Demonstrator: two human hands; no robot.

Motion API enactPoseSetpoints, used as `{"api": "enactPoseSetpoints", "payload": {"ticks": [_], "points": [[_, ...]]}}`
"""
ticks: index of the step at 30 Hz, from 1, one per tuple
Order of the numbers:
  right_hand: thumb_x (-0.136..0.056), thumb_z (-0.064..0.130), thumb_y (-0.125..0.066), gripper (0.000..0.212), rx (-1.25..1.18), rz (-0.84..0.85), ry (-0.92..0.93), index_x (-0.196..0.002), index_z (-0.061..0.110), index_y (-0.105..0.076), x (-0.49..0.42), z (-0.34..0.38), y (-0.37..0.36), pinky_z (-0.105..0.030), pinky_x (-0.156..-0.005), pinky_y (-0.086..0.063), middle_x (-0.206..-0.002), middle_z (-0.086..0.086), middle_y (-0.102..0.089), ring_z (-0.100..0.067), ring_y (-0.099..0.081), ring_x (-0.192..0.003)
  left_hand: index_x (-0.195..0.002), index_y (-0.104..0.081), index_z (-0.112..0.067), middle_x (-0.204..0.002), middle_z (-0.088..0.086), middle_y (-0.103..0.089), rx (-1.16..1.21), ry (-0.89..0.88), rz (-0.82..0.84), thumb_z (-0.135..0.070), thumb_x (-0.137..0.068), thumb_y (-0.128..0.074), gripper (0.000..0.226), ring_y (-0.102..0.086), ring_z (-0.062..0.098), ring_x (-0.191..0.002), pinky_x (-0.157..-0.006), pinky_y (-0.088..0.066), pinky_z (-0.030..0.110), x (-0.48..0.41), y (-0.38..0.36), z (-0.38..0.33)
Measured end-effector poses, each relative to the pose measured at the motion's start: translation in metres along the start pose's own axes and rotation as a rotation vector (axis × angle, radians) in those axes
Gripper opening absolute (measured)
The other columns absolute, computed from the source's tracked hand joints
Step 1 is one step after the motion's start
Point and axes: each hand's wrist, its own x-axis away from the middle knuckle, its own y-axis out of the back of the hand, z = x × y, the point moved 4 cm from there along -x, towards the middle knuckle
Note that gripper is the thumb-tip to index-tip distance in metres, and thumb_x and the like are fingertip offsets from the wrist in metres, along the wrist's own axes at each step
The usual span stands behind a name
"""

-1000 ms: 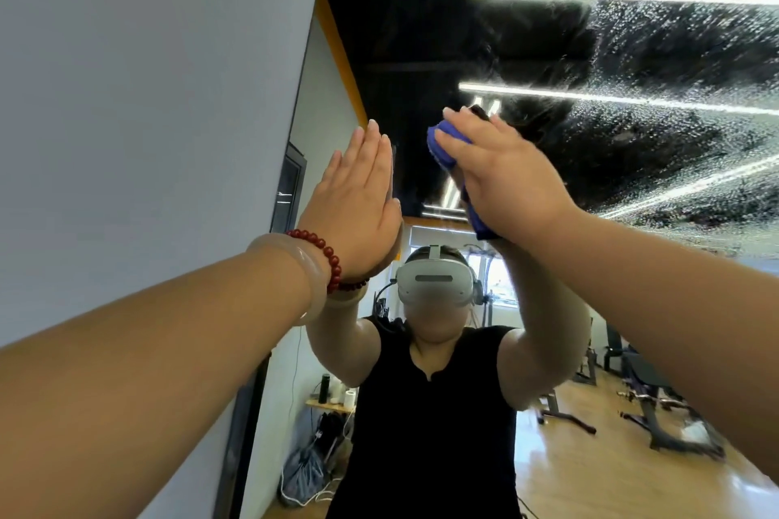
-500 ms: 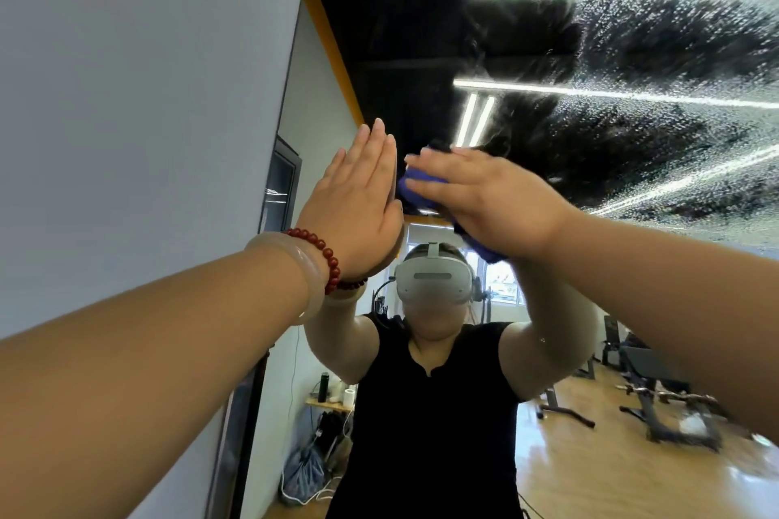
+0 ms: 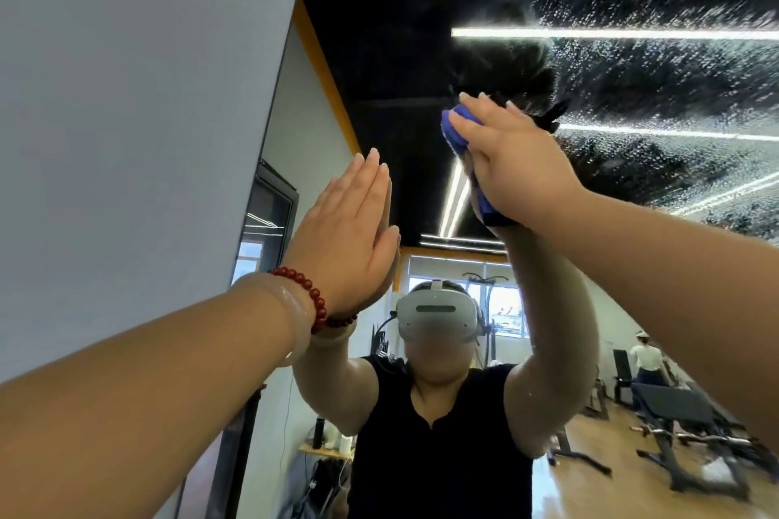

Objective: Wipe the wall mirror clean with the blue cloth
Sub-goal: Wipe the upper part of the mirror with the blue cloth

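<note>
High on the wall mirror (image 3: 379, 55), near its left edge, the right hand (image 3: 518, 164) presses the bunched blue cloth (image 3: 457, 135) with straight fingers, the left hand (image 3: 345, 223) braced flat-palmed below it — wiping looks under way, and the next stroke should sweep right into the droplets (image 3: 653, 88).

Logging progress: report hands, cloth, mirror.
Right hand presses blue cloth on mirror. Left hand flat on mirror. Droplets upper right unwiped. Nothing blocking.
</note>
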Motion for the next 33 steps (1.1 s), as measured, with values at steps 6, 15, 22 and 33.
{"api": "enactPoseSetpoints", "payload": {"ticks": [6, 15, 22, 33], "points": [[-0.095, 0.006, -0.041, 0.046, -0.081, 0.080, 0.148, -0.140, 0.008, -0.051, -0.009, -0.008, -0.003, -0.042, -0.116, -0.019, -0.150, -0.017, -0.041, -0.036, -0.038, -0.139, -0.154, 0.001, -0.013, -0.162, 0.003, 0.011, 0.003, -0.011, -0.028, -0.038, -0.102, -0.029, 0.066, 0.012, 0.013, -0.148, -0.116, 0.008, 0.027, -0.028, 0.010, -0.009], [-0.095, 0.012, -0.039, 0.048, -0.119, 0.158, 0.291, -0.142, 0.012, -0.048, -0.016, 0.001, -0.003, -0.042, -0.117, -0.020, -0.151, -0.012, -0.040, -0.030, -0.034, -0.142, -0.153, 0.009, -0.014, -0.161, 0.003, 0.015, -0.082, 0.010, -0.007, -0.046, -0.102, -0.021, 0.068, 0.016, 0.015, -0.147, -0.116, 0.013, 0.028, -0.032, -0.010, -0.016], [-0.102, 0.013, -0.038, 0.046, -0.058, -0.001, -0.134, -0.148, 0.018, -0.041, -0.045, -0.044, 0.009, -0.034, -0.118, -0.013, -0.159, -0.004, -0.028, -0.026, -0.025, -0.146, -0.153, 0.009, -0.014, -0.161, 0.002, 0.018, -0.099, 0.008, -0.028, -0.047, -0.098, -0.013, 0.068, 0.018, 0.014, -0.147, -0.112, 0.018, 0.026, -0.030, -0.011, -0.018], [-0.103, 0.020, -0.034, 0.047, 0.005, 0.060, 0.041, -0.150, 0.015, -0.036, -0.043, -0.007, -0.002, -0.037, -0.117, -0.014, -0.159, -0.008, -0.026, -0.029, -0.024, -0.145, -0.153, 0.011, -0.014, -0.161, 0.003, 0.018, -0.090, 0.003, -0.024, -0.047, -0.099, -0.013, 0.068, 0.018, 0.014, -0.146, -0.112, 0.018, 0.026, -0.029, -0.012, -0.018]]}}
